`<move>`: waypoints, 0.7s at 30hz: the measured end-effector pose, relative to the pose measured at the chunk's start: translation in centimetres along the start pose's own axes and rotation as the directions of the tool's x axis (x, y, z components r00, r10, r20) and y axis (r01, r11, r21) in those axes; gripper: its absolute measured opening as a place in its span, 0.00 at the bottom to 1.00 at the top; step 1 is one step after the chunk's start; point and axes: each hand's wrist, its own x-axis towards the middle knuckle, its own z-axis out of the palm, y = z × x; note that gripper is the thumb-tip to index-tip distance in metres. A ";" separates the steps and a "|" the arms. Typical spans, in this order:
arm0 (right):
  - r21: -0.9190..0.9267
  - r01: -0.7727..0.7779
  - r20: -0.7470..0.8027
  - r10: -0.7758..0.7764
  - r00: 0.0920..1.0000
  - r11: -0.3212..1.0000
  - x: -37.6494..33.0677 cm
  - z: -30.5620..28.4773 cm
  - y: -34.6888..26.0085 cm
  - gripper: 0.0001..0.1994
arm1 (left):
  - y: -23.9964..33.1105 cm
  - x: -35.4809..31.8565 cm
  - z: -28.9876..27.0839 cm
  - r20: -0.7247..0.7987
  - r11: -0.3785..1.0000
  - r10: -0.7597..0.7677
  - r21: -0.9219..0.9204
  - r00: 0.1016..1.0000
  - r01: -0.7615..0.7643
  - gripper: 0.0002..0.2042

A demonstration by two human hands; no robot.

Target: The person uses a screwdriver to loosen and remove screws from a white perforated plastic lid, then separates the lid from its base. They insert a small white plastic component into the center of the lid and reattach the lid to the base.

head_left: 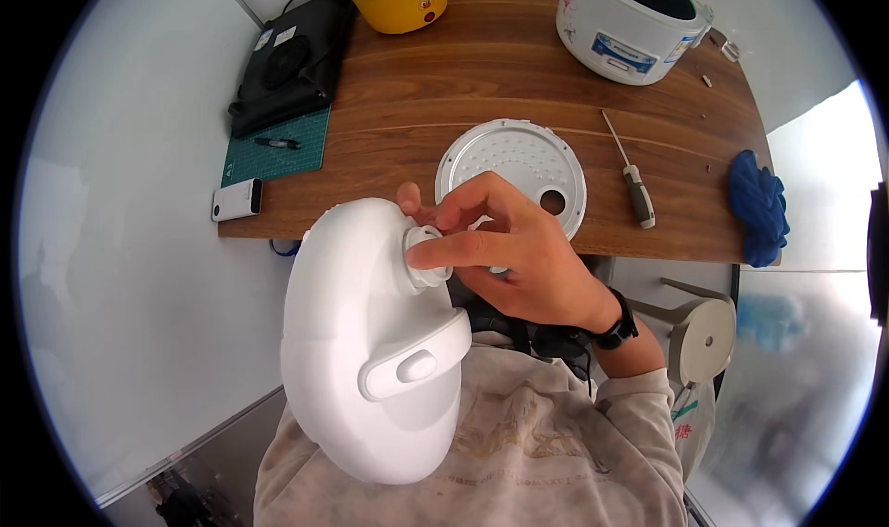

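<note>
A white rice cooker lid (pixel 324 342) is tilted up in front of my chest, its outer face with the handle (pixel 417 365) turned toward me. My right hand (pixel 528 249) pinches the round white steam vent cap (pixel 426 260) at the lid's upper edge, thumb and fingers closed around it. Of my left hand (pixel 408 196), only fingertips show past the lid's far edge; the lid hides the rest as it grips from behind. Beyond my right hand, a round metal inner lid plate (pixel 505 147) with small bumps and one large hole lies on the table, partly covered by that hand.
The wooden table (pixel 500 55) bears a white rice cooker body (pixel 620 36), a yellow pot (pixel 394 4), a screwdriver (pixel 632 180), a blue cloth (pixel 759 207), a black device (pixel 292 59), a green cutting mat (pixel 306 147) with a pen (pixel 278 144), and a white power bank (pixel 237 200). A stool (pixel 701 342) stands right.
</note>
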 end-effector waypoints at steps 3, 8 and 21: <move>0.110 -0.014 -0.005 0.015 1.000 0.994 -0.3 -0.1 0.2 0.19 | 0.0 0.1 0.0 0.003 1.000 -0.008 -0.002 1.000 0.008 0.17; 0.140 -0.051 -0.005 0.052 0.999 0.989 -0.4 -0.2 0.3 0.13 | 0.0 0.3 -0.1 0.008 1.000 -0.014 -0.006 1.000 0.014 0.17; 0.039 -0.068 -0.042 0.070 0.997 0.997 -0.7 -0.2 0.1 0.20 | -1.2 0.7 0.1 0.023 0.999 -0.020 -0.039 1.000 0.021 0.17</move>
